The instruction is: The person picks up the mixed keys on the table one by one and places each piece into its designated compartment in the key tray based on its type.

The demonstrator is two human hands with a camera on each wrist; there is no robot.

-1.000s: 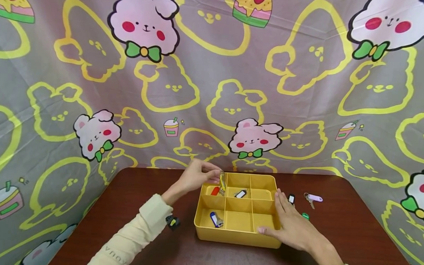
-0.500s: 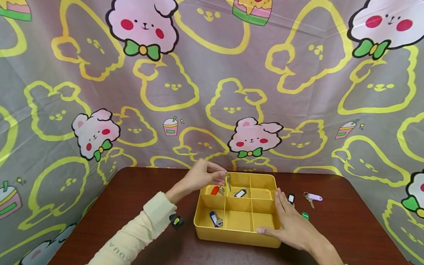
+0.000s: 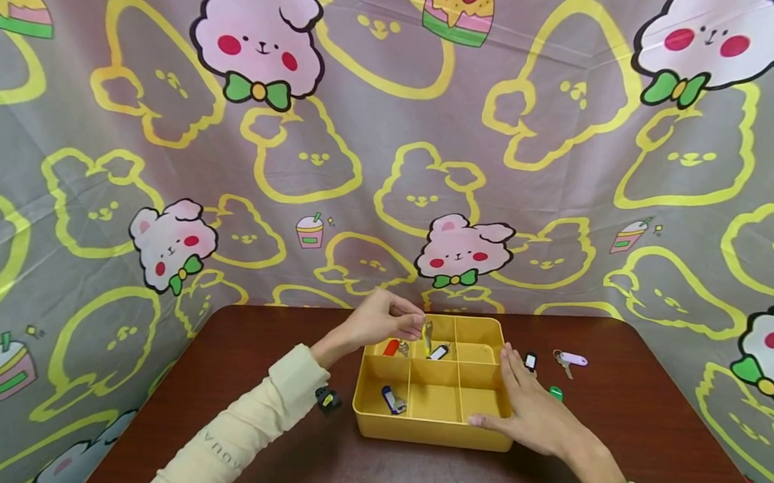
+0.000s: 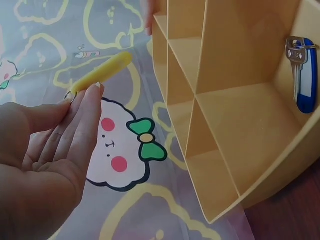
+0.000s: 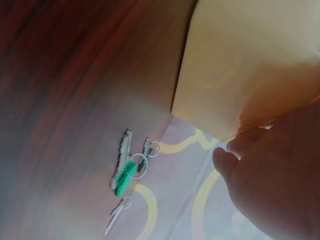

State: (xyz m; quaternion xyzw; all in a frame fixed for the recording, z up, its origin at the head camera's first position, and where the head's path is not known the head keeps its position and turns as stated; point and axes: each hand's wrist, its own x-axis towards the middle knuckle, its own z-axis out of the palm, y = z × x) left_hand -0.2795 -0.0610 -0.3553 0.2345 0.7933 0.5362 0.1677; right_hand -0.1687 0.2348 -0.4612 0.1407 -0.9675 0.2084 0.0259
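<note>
My left hand (image 3: 383,320) pinches the small metal ring of a yellow key tag (image 4: 102,70). In the head view the key tag hangs over the back middle compartment of a yellow divided box (image 3: 432,431). Inside that compartment lies a black-framed key tag (image 3: 439,352); a red key tag (image 3: 392,347) with a key is in the back left one. At the front left sits a blue key tag (image 4: 306,82) with its key. My right hand (image 3: 538,413) rests along the box's right side, fingers straight, thumb across the front right corner.
On the brown table (image 3: 248,380), right of the box, lie a lilac key tag (image 3: 574,359) with a key, a black key tag (image 3: 530,362) and a green key tag (image 5: 125,177), partly hidden by my right hand in the head view. A patterned cloth (image 3: 365,160) hangs behind the table.
My left hand has moved right with the yellow key tag, from over the back left compartment to over the back middle one. The right hand has stayed on the box.
</note>
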